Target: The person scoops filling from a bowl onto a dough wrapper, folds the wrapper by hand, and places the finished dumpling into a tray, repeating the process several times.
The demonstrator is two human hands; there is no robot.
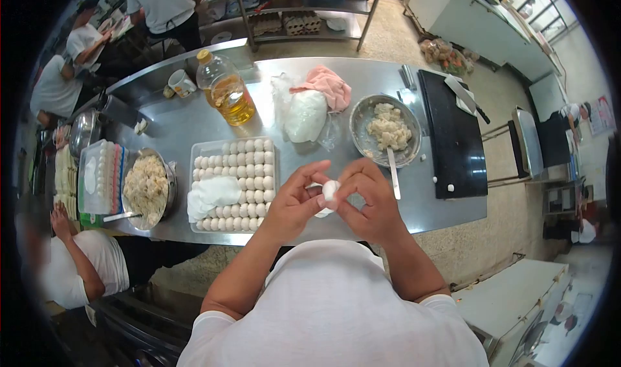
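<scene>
Both hands met over the table edge, left hand (294,202) and right hand (365,199) pinching a white dough ball (329,190) between fingertips just beside the tray of dough balls (236,183) — light, even pressure would seal it best.

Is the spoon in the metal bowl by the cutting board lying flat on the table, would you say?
No, the spoon leans on the bowl, head in the filling and handle over the rim.
</scene>
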